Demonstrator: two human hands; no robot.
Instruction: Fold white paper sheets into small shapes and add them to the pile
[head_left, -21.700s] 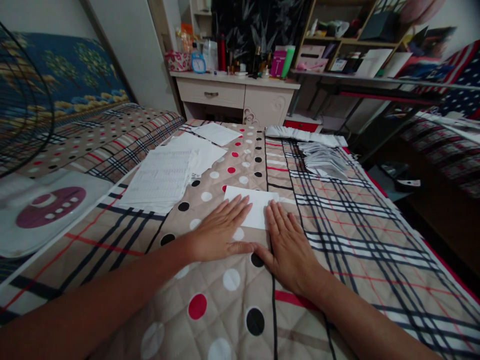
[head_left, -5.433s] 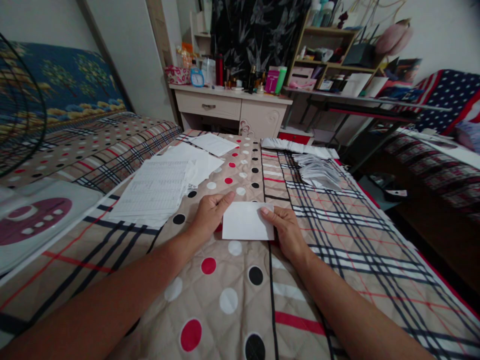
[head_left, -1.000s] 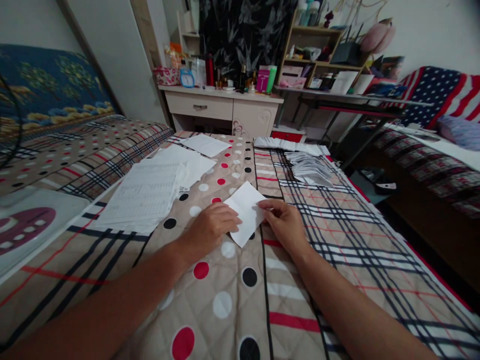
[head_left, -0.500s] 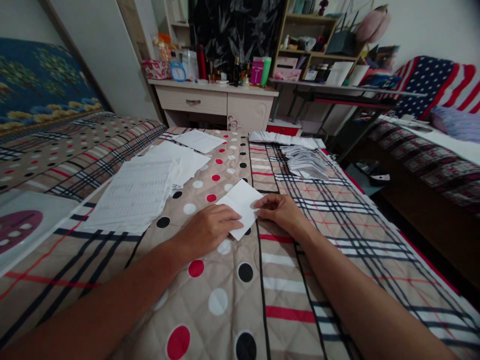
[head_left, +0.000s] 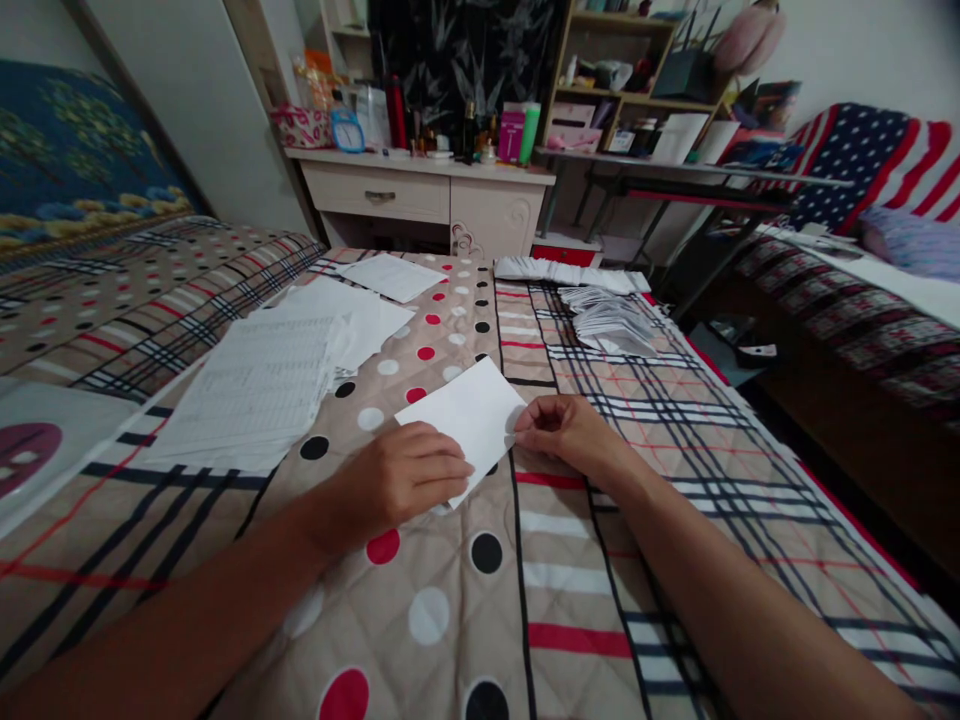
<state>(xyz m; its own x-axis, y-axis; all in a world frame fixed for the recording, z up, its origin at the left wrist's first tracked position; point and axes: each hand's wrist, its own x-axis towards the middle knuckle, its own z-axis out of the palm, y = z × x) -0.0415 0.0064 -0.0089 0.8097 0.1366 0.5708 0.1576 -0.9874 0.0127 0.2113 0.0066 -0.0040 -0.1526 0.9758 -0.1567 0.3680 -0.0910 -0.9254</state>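
Note:
A white sheet of paper (head_left: 472, 415) lies at an angle on the bedspread between my two hands; I cannot make out its folds. My left hand (head_left: 416, 470) grips its near left edge, fingers together over the paper and thumb hidden. At the right corner, my right hand (head_left: 555, 425) pinches the paper between thumb and fingertips. To the left is a stack of printed sheets (head_left: 251, 385), with a separate sheet (head_left: 394, 277) beyond it. Farther off on the right, a fanned pile of folded papers (head_left: 611, 322) rests beside a long row of folded papers (head_left: 570, 274).
The quilted bedspread (head_left: 495, 600) has dots and plaid stripes. A plastic bag (head_left: 75, 420) lies at the left edge. Beyond the bed stand a white dresser (head_left: 420, 195) with bottles and a clock (head_left: 347, 130), and a desk (head_left: 675, 165). Another bed (head_left: 862, 320) is at right.
My left hand has shifted left and slightly nearer. More of the white paper now shows, reaching farther left between the hands. My right hand stays at its right corner. The view has shifted slightly.

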